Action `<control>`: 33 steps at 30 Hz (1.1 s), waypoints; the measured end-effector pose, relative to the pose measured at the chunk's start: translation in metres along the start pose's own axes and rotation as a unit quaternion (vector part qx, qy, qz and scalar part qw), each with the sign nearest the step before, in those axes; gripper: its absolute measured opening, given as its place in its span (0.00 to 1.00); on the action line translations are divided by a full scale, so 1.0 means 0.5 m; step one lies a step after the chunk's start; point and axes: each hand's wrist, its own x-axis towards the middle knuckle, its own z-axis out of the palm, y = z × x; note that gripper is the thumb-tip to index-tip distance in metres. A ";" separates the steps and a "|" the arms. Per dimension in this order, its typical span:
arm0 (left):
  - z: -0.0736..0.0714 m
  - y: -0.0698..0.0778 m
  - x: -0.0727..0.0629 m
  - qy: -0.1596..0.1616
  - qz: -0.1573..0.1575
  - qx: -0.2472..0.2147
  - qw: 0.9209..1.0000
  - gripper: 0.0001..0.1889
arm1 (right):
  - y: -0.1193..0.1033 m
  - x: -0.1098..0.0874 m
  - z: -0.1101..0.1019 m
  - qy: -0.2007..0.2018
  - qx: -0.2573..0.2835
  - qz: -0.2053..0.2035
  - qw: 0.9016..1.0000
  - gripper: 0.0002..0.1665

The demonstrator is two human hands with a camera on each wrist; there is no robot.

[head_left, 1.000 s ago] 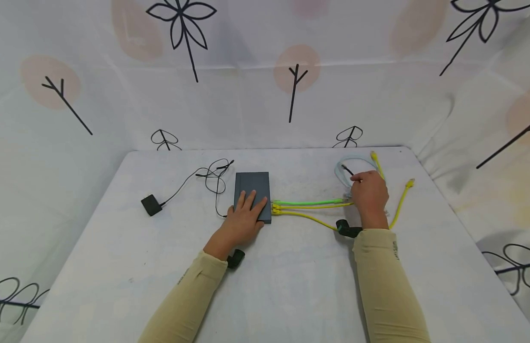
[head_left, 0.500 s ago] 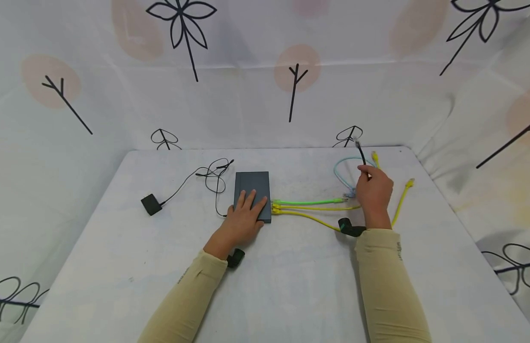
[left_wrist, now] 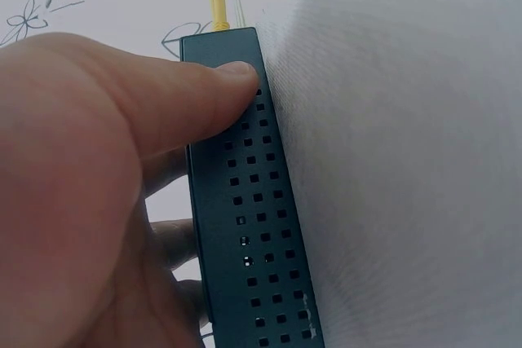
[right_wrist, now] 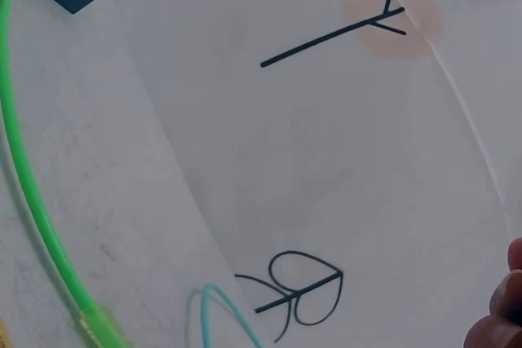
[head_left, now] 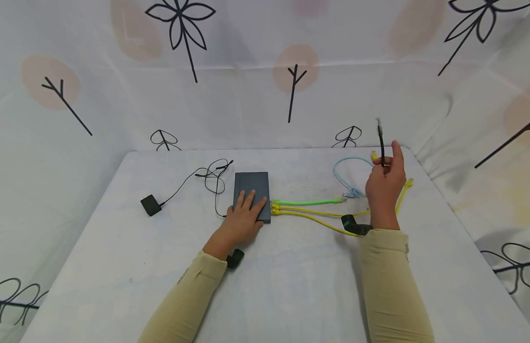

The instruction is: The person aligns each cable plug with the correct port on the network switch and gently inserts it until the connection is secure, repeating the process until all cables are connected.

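My left hand (head_left: 240,223) rests on a dark grey network switch (head_left: 251,182), fingers spread over its top. In the left wrist view, the thumb (left_wrist: 220,91) presses the perforated side. Yellow network cables (head_left: 312,208) and a short green one (head_left: 307,202) are plugged into the right end; the green cable's far plug lies loose. My right hand (head_left: 385,188) pinches a short black network cable (head_left: 381,143), held upright with its clear plug on top. One finger points up beside it. Only fingertips (right_wrist: 497,307) show at the right wrist view's edge.
A light blue network cable (head_left: 343,177) lies looped left of my right hand. Yellow plugs (head_left: 409,183) lie at the right. A black power adapter (head_left: 151,205) sits at the left, its thin tangled cord (head_left: 215,177) running to the switch. Patterned cloth (head_left: 239,105) stands behind the table.
My right hand has risen and shifted right, lifting the black network cable from near the light blue loop and turning it upright. The left hand stays on the network switch.
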 end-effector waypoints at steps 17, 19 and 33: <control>-0.006 0.005 -0.005 -0.003 -0.001 -0.006 1.000 0.34 | -0.006 0.006 -0.004 0.016 0.178 -0.052 0.982 0.15; -0.006 0.005 -0.005 -0.004 -0.001 -0.008 1.000 0.34 | -0.009 0.004 -0.005 -0.007 0.196 -0.055 0.979 0.15; -0.006 0.004 -0.006 -0.001 0.001 -0.009 1.000 0.34 | -0.009 -0.022 0.019 -0.073 0.053 -0.138 0.986 0.18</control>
